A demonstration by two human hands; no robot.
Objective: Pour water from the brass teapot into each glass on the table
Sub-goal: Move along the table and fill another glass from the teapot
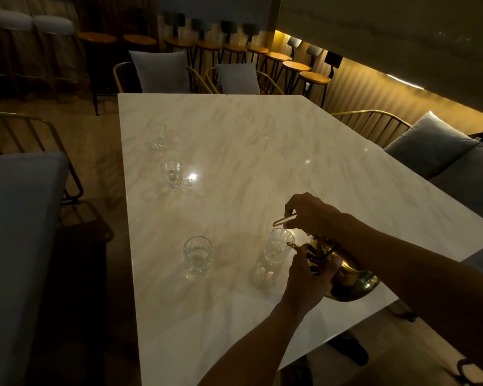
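Note:
The brass teapot is tilted to the left above the white marble table, its spout at the rim of the nearest glass. My right hand grips the teapot's thin brass handle from above. My left hand holds the pot's front near the spout. Three more glasses stand in a line along the left side: one close by, one in the middle with some water in it, and a faint far one.
Gold wire chairs with grey cushions surround the table; a grey bench seat is on the left. Rows of bar stools stand behind, along a lit wall. The room is dim.

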